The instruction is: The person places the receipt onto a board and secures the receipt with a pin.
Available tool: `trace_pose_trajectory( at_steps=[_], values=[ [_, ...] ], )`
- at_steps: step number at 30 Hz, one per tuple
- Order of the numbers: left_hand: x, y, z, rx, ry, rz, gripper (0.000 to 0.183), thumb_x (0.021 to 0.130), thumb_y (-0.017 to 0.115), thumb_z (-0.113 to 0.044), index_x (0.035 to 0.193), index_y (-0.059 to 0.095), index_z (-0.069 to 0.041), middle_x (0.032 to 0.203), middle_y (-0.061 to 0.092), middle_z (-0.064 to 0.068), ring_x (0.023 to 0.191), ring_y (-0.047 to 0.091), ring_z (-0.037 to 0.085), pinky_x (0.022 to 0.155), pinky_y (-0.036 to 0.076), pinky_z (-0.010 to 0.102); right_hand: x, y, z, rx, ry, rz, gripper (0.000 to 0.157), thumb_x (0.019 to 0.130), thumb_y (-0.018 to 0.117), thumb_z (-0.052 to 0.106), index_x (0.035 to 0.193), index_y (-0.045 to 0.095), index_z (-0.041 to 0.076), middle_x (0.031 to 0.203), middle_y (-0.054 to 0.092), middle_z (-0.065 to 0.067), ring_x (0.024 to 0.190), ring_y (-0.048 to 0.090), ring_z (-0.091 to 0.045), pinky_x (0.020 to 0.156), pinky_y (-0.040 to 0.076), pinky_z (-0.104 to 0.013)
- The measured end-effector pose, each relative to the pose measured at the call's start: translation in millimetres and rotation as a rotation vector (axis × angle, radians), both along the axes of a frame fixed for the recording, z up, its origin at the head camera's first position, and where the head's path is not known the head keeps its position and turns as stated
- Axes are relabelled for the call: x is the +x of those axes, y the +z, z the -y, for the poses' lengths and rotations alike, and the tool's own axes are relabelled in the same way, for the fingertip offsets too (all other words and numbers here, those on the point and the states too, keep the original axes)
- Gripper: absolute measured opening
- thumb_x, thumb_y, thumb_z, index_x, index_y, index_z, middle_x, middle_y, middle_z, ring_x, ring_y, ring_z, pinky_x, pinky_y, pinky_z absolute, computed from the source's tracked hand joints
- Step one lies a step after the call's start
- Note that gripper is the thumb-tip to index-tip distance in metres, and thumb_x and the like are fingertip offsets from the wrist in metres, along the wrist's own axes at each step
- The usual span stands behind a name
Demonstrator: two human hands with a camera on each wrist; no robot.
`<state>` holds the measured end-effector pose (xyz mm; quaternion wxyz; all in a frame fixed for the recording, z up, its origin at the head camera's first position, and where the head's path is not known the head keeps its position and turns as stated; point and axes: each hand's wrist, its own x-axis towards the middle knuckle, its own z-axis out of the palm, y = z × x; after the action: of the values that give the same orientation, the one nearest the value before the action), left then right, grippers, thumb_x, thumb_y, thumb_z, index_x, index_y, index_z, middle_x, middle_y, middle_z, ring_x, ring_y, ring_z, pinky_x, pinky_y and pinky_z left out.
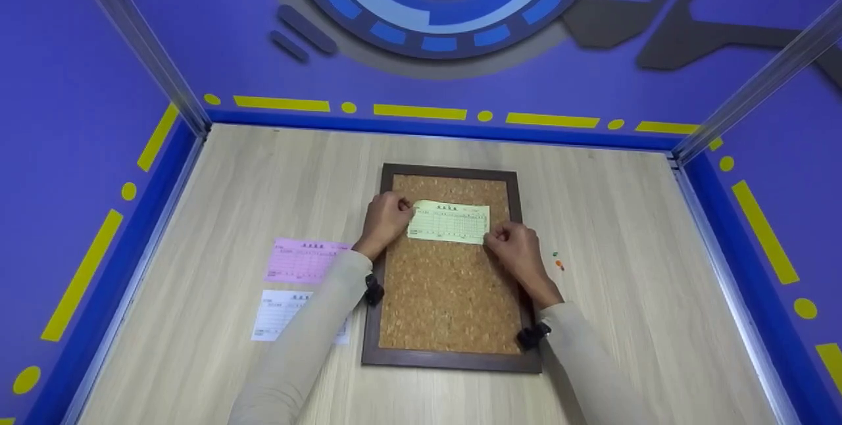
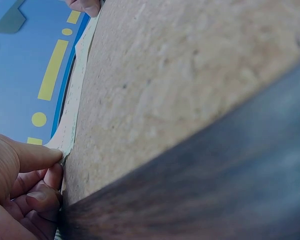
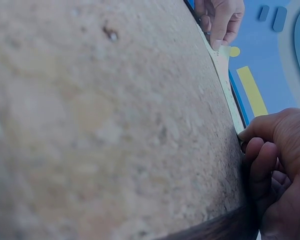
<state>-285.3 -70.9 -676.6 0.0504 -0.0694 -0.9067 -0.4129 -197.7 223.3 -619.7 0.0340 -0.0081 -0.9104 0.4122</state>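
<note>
A pale green printed form (image 1: 448, 222) lies over the upper part of a cork board (image 1: 450, 300) with a dark brown frame. My left hand (image 1: 388, 218) pinches the form's left edge between thumb and fingers. At its lower right corner, my right hand (image 1: 516, 249) pinches the paper the same way. In the left wrist view the left hand (image 2: 27, 185) holds the paper's edge close to the cork. The right wrist view has the right hand (image 3: 277, 160) gripping the near corner, with the other hand at the far end.
Left of the board, a pink form (image 1: 302, 260) and a white form (image 1: 279, 316) lie on the wooden table (image 1: 625, 247), partly covered by the left sleeve. Several tiny coloured pieces, among them an orange one (image 1: 558, 263), lie right of the board. Blue-purple panels surround the table.
</note>
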Motion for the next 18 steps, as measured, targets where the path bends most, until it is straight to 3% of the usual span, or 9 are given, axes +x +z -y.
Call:
trace_pose_trajectory(
  at_steps=[18],
  values=[
    [2.0,3.2,-1.4,-0.032,0.011,0.003,0.009,0.092,0.074,-0.011,0.085,0.079,-0.012,0.078,0.072,-0.004,0.07,0.065,0.011,0.067,0.054,0.032,0.7,-0.4,0.3,-0.018,-0.002,0.005,0.013,0.091,0.074,0.006,0.079,0.069,0.006,0.068,0.063,-0.001,0.054,0.055,-0.011,0.045,0.04,-0.021]
  ],
)
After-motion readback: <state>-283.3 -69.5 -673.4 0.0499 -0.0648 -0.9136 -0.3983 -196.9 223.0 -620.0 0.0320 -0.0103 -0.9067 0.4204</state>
